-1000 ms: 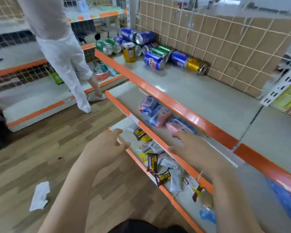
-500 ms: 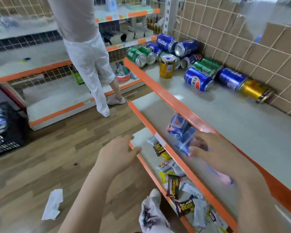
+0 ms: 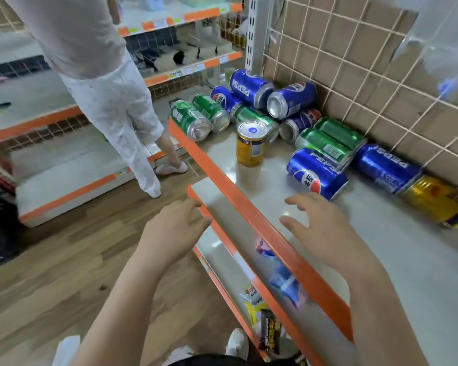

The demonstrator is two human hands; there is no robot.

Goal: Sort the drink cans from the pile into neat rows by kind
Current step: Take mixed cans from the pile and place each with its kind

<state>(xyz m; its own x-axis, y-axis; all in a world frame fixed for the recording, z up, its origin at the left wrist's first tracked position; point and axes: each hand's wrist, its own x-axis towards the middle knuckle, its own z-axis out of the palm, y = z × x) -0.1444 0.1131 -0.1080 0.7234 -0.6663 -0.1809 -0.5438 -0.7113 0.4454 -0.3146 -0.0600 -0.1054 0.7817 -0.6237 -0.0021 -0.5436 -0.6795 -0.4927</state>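
A pile of drink cans lies at the far corner of the top shelf (image 3: 421, 260). Blue Pepsi cans (image 3: 316, 173) and green cans (image 3: 189, 120) lie on their sides, stacked against the wire grid. One yellow can (image 3: 250, 143) stands upright in front. A gold can (image 3: 436, 200) lies at the right by the wall. My right hand (image 3: 320, 225) hovers over the shelf just short of the nearest blue can, fingers spread, holding nothing. My left hand (image 3: 169, 228) hangs empty beside the lower shelf's orange edge.
A person in white trousers (image 3: 122, 112) stands in the aisle at the left. Lower shelves (image 3: 222, 212) with orange lips hold snack packets (image 3: 286, 281). A wire grid over cardboard (image 3: 354, 62) backs the top shelf. Paper scraps (image 3: 66, 347) lie on the wooden floor.
My view and both hands have moved forward toward the can pile. The right hand rose from the middle shelf to above the top shelf, close to the nearest blue can.
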